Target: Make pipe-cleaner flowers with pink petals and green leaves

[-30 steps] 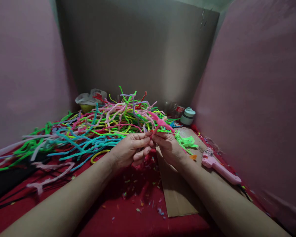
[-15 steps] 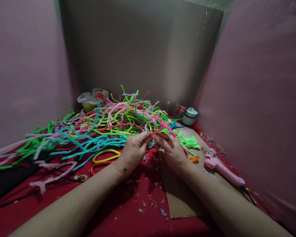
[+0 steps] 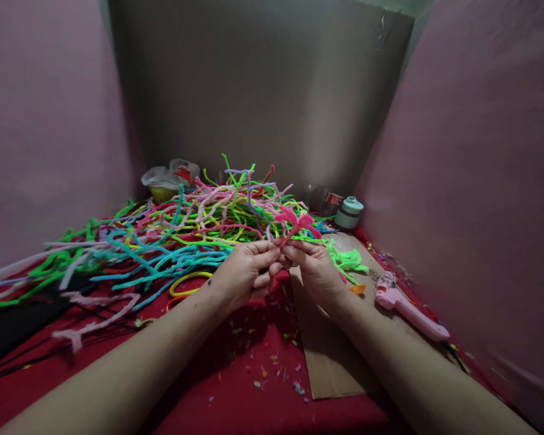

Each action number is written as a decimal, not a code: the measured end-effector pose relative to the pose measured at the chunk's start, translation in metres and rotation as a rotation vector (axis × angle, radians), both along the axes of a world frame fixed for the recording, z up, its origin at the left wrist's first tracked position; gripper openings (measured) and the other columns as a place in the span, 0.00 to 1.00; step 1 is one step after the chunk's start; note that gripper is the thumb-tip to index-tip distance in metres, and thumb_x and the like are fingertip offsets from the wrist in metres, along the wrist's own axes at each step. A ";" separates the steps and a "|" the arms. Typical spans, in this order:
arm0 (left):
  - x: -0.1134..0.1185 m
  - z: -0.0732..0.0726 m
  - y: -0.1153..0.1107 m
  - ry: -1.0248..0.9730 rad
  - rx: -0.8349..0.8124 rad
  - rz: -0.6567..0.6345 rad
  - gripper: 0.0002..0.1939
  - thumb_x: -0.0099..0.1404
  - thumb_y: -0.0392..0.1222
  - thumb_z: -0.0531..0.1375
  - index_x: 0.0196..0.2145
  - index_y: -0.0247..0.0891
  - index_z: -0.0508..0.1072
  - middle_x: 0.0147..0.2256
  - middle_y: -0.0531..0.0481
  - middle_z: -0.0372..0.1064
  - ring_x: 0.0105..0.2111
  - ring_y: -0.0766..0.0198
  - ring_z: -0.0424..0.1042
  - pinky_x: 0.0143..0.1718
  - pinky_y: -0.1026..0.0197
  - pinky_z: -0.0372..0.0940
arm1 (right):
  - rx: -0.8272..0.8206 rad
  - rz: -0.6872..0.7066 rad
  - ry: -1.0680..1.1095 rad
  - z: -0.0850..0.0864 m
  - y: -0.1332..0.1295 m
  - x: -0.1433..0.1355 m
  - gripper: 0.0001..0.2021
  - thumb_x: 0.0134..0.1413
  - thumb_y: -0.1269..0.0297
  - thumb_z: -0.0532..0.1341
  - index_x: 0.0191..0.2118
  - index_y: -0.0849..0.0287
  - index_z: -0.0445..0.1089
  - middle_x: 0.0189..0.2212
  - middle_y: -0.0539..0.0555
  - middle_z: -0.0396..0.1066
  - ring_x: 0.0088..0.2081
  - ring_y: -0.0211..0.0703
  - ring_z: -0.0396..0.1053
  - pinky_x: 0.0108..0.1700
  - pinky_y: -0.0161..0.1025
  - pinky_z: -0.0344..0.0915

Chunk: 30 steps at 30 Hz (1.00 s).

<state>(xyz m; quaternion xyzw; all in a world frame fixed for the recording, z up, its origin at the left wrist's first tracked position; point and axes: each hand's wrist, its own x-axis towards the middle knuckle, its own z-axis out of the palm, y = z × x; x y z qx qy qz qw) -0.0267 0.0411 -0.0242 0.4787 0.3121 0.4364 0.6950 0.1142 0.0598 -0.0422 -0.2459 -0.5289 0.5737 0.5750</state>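
so, we pinch the flower [image 3: 299, 222] by its stem, left hand [image 3: 251, 269] and right hand [image 3: 320, 272] both gripping | flower: mid-scene, near side of the heaped pipe cleaners [image 3: 213, 211] | glue gun [image 3: 410, 309]: right of our hands | cardboard [image 3: 329, 359]: near right | jar [image 3: 349, 213]: far right

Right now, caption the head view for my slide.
Left hand and right hand hold a fuzzy pink flower in front of a heap of colourful pipe cleaners, pink glue gun at right.

Fuzzy chenille flower [image 3: 300, 221], matt cardboard [image 3: 329, 362]
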 end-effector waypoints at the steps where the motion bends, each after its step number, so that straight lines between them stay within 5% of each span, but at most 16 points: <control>1: -0.001 0.000 0.001 -0.023 -0.027 -0.032 0.09 0.57 0.44 0.60 0.29 0.35 0.66 0.19 0.60 0.58 0.10 0.82 0.45 0.09 0.75 0.43 | -0.001 0.016 0.012 0.000 0.000 0.000 0.05 0.41 0.64 0.66 0.28 0.57 0.76 0.21 0.49 0.71 0.25 0.36 0.65 0.34 0.37 0.62; 15: -0.011 -0.005 0.007 -0.110 -0.074 -0.218 0.07 0.60 0.40 0.57 0.29 0.34 0.69 0.17 0.60 0.57 0.09 0.81 0.39 0.07 0.75 0.44 | 0.010 0.153 0.020 -0.003 0.002 0.000 0.07 0.44 0.64 0.65 0.32 0.56 0.76 0.20 0.48 0.70 0.26 0.35 0.65 0.36 0.37 0.63; 19: -0.009 -0.006 0.007 -0.068 -0.043 -0.202 0.07 0.61 0.42 0.57 0.31 0.34 0.69 0.16 0.60 0.56 0.09 0.80 0.39 0.07 0.74 0.44 | 0.038 0.126 0.008 -0.004 0.003 0.000 0.04 0.46 0.66 0.64 0.25 0.59 0.74 0.19 0.47 0.68 0.24 0.31 0.62 0.32 0.33 0.60; 25: -0.004 -0.006 0.006 0.080 0.093 -0.105 0.13 0.61 0.47 0.56 0.27 0.32 0.68 0.17 0.57 0.60 0.09 0.78 0.50 0.10 0.72 0.48 | 0.035 0.051 -0.078 0.002 -0.005 0.000 0.08 0.47 0.62 0.62 0.25 0.61 0.73 0.19 0.49 0.67 0.23 0.34 0.61 0.29 0.35 0.60; 30: 0.002 -0.004 0.005 0.197 0.274 0.126 0.10 0.56 0.43 0.60 0.30 0.33 0.68 0.22 0.56 0.65 0.15 0.73 0.62 0.18 0.68 0.60 | 0.055 -0.151 -0.131 0.006 -0.009 0.000 0.07 0.45 0.63 0.63 0.26 0.61 0.74 0.18 0.48 0.65 0.22 0.33 0.57 0.25 0.33 0.54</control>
